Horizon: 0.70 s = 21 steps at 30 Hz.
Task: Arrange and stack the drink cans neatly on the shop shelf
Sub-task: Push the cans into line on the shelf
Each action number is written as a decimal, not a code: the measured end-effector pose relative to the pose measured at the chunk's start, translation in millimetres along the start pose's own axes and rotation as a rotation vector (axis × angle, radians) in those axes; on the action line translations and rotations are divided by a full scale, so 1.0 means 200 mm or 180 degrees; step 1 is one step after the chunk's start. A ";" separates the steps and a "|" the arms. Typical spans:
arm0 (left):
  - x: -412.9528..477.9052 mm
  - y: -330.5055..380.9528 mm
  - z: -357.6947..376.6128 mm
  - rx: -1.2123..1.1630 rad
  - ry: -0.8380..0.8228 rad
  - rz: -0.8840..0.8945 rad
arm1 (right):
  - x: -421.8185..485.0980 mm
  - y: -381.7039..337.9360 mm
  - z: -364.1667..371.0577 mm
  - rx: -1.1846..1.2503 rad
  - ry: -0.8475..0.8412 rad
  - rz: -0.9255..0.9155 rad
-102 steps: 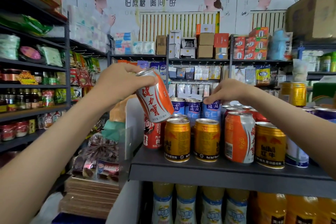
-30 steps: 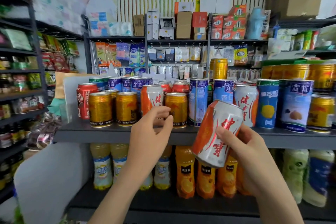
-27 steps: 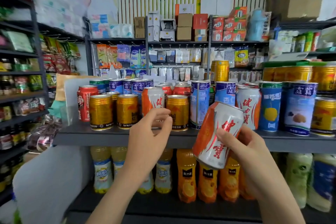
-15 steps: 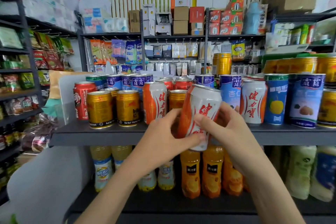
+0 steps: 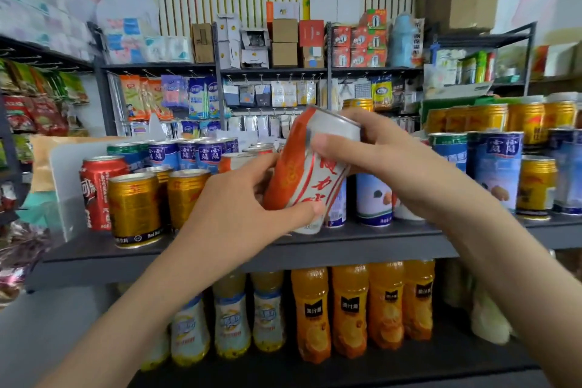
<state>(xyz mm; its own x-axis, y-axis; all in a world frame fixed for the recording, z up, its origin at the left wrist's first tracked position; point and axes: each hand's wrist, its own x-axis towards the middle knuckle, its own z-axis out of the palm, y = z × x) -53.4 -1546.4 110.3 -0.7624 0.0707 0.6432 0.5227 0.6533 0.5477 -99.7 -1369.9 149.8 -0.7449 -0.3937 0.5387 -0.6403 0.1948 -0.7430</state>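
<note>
An orange-and-white drink can (image 5: 310, 167) hangs tilted in front of the dark grey shop shelf (image 5: 315, 249), held by both hands. My left hand (image 5: 245, 208) grips its lower part, thumb across the bottom. My right hand (image 5: 378, 154) grips its top from the right. Behind stand gold cans (image 5: 135, 208), a red can (image 5: 97, 192), blue-and-white cans (image 5: 496, 164) and another orange-and-white can (image 5: 233, 161), partly hidden by my left hand.
A white divider panel (image 5: 66, 186) closes the shelf's left end. More gold cans (image 5: 491, 118) are stacked at the right. Orange juice bottles (image 5: 349, 309) and pale bottles (image 5: 233, 321) fill the shelf below. Racks of goods line the back and left walls.
The can has risen and tipped further left. My left hand has closed round its lower part, and my right hand has shifted up to its top.
</note>
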 end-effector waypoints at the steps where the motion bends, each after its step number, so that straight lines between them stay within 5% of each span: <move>1: 0.04 0.02 -0.01 0.0098 -0.0020 0.0049 | 0.03 -0.03 -0.03 -0.0059 -0.0028 -0.0008; 9: 0.52 0.05 -0.28 0.0326 -0.0468 -0.0063 | 0.34 -0.25 -0.26 -0.0414 0.0036 -0.0222; 12: 0.69 -0.04 -0.34 0.1072 -0.0371 -0.0421 | 0.44 -0.28 -0.30 -0.0442 0.0054 -0.0226; 21: 0.96 -0.33 -0.21 0.2438 -0.1696 -0.1024 | 0.70 -0.20 -0.27 -0.0722 0.0027 -0.0102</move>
<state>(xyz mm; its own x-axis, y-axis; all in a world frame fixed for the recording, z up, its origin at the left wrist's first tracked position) -218.7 -1607.0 220.9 -0.9953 0.0116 0.0963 0.0154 0.9991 0.0387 -188.9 -1384.2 276.8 -0.7243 -0.3955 0.5647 -0.6888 0.3798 -0.6175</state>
